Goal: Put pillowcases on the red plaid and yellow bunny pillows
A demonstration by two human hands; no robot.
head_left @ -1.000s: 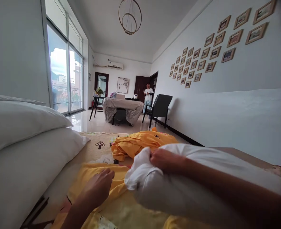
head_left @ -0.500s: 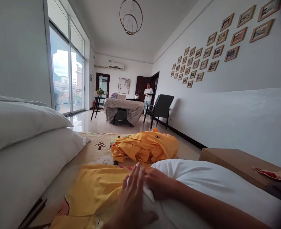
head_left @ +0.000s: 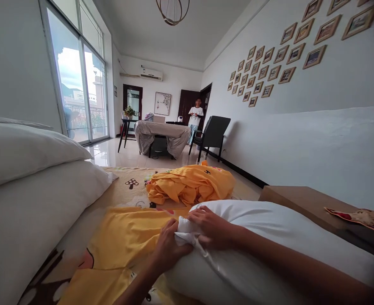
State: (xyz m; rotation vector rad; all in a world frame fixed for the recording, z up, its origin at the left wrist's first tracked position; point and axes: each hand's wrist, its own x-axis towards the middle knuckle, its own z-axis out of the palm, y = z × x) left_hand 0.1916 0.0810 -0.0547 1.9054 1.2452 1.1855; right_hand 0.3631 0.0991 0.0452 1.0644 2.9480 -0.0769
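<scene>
A plump white pillow [head_left: 269,224] lies at the lower right, its near left end between my hands. My left hand [head_left: 170,248] grips the corner of that end, thumb and fingers closed on the white fabric. Just to its right, my right hand [head_left: 214,228] pinches the same end from above, with the forearm lying across the pillow. Under and left of the pillow a yellow pillowcase [head_left: 126,233] with a cartoon print is spread flat. Beyond both hands sits a crumpled heap of orange-yellow cloth [head_left: 189,184].
Stacked white pillows [head_left: 40,199] fill the left side. A patterned blanket [head_left: 123,176] covers the surface underneath. At right stands a brown box [head_left: 288,192] with a printed cloth piece on it. Farther off are a covered table [head_left: 164,129], a dark chair [head_left: 214,133] and a standing person [head_left: 195,116].
My left hand was flat with fingers extended; now it has closed on the pillow's corner. The right hand has shifted slightly, and the pillow end is lifted. The view has tilted down.
</scene>
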